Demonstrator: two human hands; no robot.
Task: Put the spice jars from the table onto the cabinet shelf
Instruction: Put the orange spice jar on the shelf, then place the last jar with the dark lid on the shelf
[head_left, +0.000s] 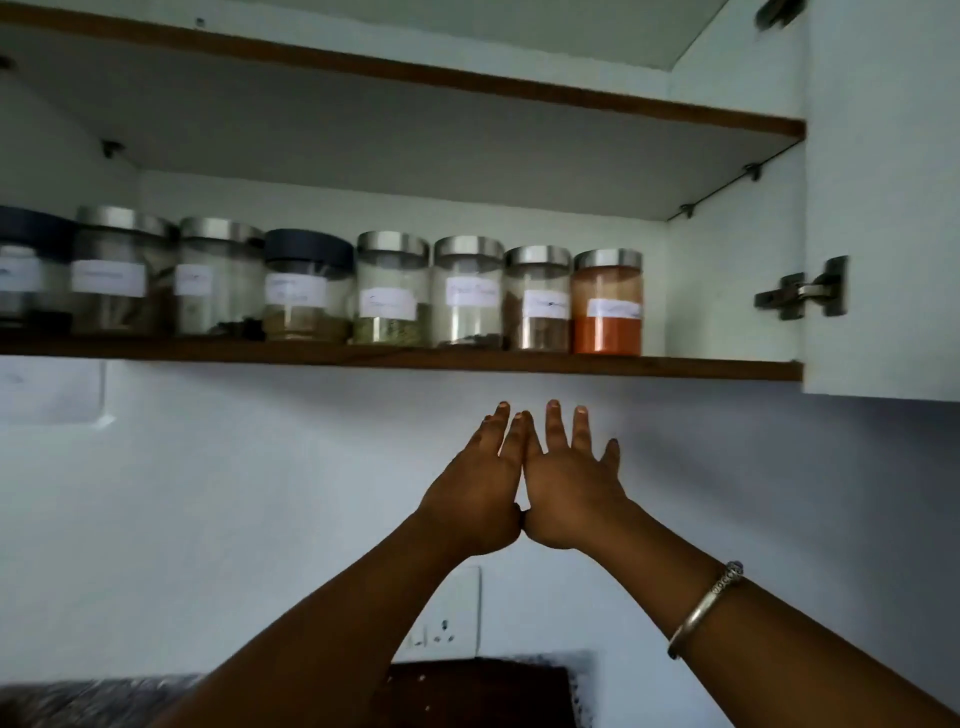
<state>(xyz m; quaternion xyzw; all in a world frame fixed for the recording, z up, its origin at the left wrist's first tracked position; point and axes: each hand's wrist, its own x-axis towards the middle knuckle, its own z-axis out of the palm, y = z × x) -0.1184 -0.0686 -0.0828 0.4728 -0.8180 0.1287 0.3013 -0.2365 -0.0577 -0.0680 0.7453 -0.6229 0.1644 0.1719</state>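
Standing in a row on the cabinet shelf, the spice jars look like rigid, slick, breakable glass — best gripped around the body under the metal lid — while left hand and right hand hover below, spread and empty.

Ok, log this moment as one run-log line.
left hand: empty, open | right hand: empty, open, touching left | spice jars: rowed on cabinet shelf | hands below shelf

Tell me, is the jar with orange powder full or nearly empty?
Nearly full: in the orange jar, powder reaches almost to the steel lid.
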